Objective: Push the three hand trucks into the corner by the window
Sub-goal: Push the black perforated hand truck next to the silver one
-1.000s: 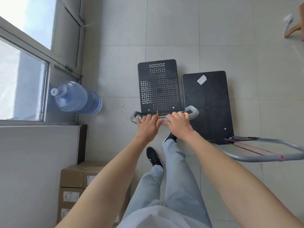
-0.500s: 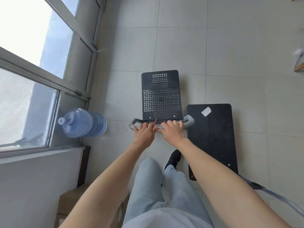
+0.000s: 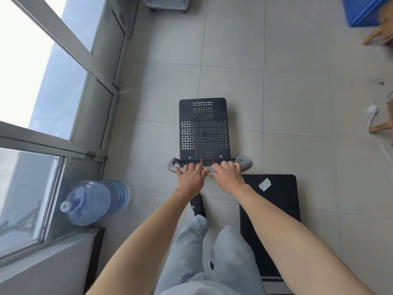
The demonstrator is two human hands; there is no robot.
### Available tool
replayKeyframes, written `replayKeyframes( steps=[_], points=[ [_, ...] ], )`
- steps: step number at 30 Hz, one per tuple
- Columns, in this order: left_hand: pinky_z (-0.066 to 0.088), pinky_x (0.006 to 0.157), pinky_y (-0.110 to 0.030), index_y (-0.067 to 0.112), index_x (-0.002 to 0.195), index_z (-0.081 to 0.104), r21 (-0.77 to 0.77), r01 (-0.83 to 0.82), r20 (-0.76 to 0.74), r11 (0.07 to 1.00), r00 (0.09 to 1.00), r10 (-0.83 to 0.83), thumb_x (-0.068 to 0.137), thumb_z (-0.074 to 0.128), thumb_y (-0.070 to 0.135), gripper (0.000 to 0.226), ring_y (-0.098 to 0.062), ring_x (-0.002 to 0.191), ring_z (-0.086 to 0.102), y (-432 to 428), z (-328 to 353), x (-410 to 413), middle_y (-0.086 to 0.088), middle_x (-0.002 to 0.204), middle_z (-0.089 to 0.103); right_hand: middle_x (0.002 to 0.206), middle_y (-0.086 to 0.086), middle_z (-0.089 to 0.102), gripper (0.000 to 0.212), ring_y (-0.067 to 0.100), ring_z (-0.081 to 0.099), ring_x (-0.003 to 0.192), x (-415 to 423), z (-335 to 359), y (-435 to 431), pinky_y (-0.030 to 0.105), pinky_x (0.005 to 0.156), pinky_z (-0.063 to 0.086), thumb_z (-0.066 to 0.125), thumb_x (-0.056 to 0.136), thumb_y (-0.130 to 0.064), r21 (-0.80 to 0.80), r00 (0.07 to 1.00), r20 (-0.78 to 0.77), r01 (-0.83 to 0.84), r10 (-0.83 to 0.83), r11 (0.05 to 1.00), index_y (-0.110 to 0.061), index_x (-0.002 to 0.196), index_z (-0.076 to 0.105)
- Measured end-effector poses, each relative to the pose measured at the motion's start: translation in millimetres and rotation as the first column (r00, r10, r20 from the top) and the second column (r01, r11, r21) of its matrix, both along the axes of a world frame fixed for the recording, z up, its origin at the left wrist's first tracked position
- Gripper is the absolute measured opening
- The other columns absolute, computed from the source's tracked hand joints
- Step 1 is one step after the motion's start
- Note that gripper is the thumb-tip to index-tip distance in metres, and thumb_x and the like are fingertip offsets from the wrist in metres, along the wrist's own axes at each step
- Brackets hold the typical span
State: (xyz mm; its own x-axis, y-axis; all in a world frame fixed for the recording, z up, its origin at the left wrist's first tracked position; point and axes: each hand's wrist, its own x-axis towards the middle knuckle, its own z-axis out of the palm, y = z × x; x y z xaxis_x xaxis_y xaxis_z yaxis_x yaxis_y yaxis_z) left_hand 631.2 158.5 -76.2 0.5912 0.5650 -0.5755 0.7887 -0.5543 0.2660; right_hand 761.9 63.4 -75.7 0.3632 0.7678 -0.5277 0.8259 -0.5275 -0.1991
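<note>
Down by the window wall (image 3: 100, 103), a large translucent blue water jug (image 3: 95, 202) lay tipped on its side, its capped neck pointing at the glass; whether it held water could not be told. A blue plastic crate (image 3: 361, 11) sat at the far right edge, cut off by the frame. Bare grey tile floor (image 3: 234, 50) stretched ahead toward the corner, open between the window wall and the right side. The black perforated platform hand truck with a grey padded handle (image 3: 204, 128) stood mid-floor, well apart from the wall. The left hand (image 3: 190, 177) and right hand (image 3: 227, 176) rested side by side, fingers curled over the handle bar. A second black solid-deck hand truck with a white sticker (image 3: 276, 201) sat just beside, behind and to the right.
</note>
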Motion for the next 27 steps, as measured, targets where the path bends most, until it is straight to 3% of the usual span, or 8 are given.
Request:
replayKeyframes(
  steps=[17,27],
  points=[
    [0.003,0.108,-0.069,0.028,0.148,0.032,-0.105,0.101,0.05,0.989,0.994,-0.096,0.102,0.023,0.054,0.054,-0.026,0.138,0.024,249,-12,182,0.003,0.149,0.033,0.126,0.009,0.057,0.04,0.032,0.045,0.12,184,5,235,0.051,0.104,0.026,0.032,0.101,-0.051,-0.021,0.99,-0.105,0.092,-0.093,0.996,-0.025,0.123,0.053],
    [-0.003,0.111,-0.07,0.024,0.14,0.042,-0.112,0.17,0.096,0.979,0.982,-0.16,0.103,0.03,0.048,0.046,-0.024,0.14,0.023,370,-13,318,0.002,0.147,0.036,0.122,0.009,0.059,0.041,0.034,0.048,0.117,306,8,341,0.048,0.101,0.028,0.034,0.099,-0.053,-0.04,0.968,-0.112,0.223,-0.226,0.974,-0.025,0.12,0.055]
  ],
)
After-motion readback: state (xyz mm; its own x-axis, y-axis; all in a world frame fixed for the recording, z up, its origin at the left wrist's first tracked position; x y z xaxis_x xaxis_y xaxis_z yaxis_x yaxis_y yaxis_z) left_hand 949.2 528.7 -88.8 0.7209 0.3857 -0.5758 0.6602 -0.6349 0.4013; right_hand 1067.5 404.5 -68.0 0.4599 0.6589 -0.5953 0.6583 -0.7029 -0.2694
